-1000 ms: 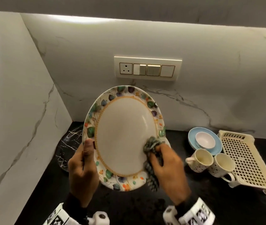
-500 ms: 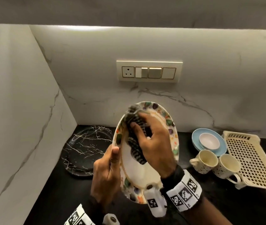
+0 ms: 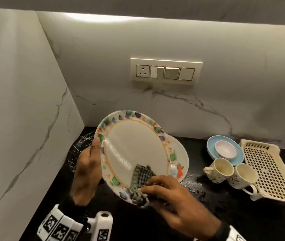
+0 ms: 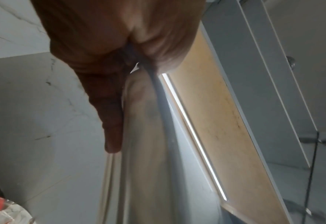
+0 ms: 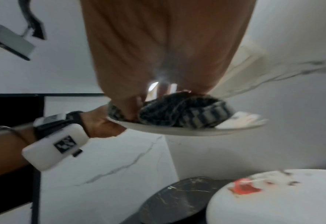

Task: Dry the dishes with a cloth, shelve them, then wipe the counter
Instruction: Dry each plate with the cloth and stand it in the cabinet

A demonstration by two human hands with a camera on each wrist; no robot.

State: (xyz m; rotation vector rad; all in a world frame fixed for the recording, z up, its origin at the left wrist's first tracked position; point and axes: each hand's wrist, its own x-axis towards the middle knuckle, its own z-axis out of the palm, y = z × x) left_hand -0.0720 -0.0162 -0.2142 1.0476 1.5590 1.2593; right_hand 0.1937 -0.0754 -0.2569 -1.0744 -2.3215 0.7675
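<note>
Your left hand (image 3: 87, 173) has its grip clamped on the left rim of the oval plate (image 3: 134, 150), thumb on the patterned border, fingers behind it. The plate is tilted, face toward you, lifted clear of the bench (image 3: 225, 214). Your right hand (image 3: 171, 197) has its grip closed on the checked cloth (image 3: 141, 178), pressing it onto the plate's lower edge, diagonally opposite your left grip; the cloth wraps over the rim there. In the right wrist view the cloth (image 5: 183, 112) sits bunched on the plate (image 5: 187, 128) under your fingers. Just behind the held plate, right of your right grip, a white plate with a red mark (image 3: 181, 164) lies on the bench. Behind your left grip lies a black marbled plate (image 3: 79, 146). Well right of both grips: two speckled mugs (image 3: 232, 173), a small bowl (image 3: 225, 149) on a blue saucer (image 3: 239, 153), and a cream drying rack (image 3: 268, 171). Water droplets (image 3: 190, 183) sit near the mugs.
</note>
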